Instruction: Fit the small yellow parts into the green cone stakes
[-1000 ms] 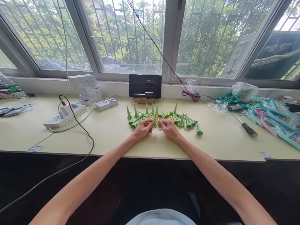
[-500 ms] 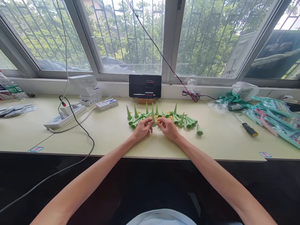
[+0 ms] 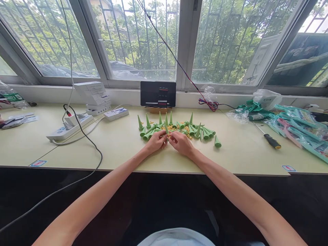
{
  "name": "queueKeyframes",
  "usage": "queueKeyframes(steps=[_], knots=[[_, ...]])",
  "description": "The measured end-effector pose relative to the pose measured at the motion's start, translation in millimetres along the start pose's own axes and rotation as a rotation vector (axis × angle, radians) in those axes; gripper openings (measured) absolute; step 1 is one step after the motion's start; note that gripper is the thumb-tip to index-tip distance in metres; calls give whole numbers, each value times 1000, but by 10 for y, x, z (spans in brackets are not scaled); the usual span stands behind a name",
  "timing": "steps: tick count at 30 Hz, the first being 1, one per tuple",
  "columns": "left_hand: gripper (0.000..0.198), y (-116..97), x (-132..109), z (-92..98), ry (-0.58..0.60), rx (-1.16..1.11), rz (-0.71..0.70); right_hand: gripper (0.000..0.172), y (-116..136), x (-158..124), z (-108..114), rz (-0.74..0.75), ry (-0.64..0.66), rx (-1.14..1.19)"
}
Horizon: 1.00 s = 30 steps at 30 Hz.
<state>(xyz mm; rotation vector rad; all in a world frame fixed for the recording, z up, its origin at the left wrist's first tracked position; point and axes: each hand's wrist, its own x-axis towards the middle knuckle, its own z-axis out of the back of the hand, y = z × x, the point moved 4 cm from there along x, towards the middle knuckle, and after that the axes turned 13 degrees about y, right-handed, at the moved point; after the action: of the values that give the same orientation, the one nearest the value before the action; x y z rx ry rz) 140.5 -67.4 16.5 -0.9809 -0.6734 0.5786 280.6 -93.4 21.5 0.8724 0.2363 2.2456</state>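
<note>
Between the fingers of my left hand (image 3: 155, 141) is a green cone (image 3: 166, 128), point up and leaning slightly left. My right hand (image 3: 181, 142) is closed at the cone's base, pinching a small yellow piece (image 3: 168, 136) that touches it. My fingers hide part of both. Just beyond my hands lies a pile of similar small yellow pieces (image 3: 176, 127) among many green cones. Several cones stand upright in a rough back row, one of them a standing cone (image 3: 140, 123) at the left. Others lie on their sides, including a lone cone (image 3: 217, 142) at the right.
A dark screen (image 3: 153, 94) stands behind the cones. On the left are a power strip (image 3: 69, 129), stacked white boxes (image 3: 96, 99) and a dark cable (image 3: 98, 150) hanging over the table edge. To the right lie a screwdriver (image 3: 271, 140) and bagged teal items (image 3: 304, 126).
My right hand has moved left, closing in on the cone's base with the yellow piece. The cone has gone from near upright to a slight leftward lean.
</note>
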Motion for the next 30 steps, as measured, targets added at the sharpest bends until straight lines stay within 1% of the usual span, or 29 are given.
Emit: queueKeyframes(steps=[11, 18, 22, 27, 30], knots=[[25, -24, 3, -22, 29, -57, -4, 20, -12, 0, -41, -28, -2, -24], [27, -46, 2, -40, 88, -101, -27, 20, 3, 8, -52, -93, -84, -40], [27, -51, 1, -45, 108, -104, -48, 24, 7, 6, -70, -82, -105, -79], [27, -71, 0, -50, 117, -122, -46, 23, -5, -1, -84, -62, -171, -110], [27, -84, -3, -50, 115, -120, -46, 24, -9, -1, -81, -60, -175, -116]])
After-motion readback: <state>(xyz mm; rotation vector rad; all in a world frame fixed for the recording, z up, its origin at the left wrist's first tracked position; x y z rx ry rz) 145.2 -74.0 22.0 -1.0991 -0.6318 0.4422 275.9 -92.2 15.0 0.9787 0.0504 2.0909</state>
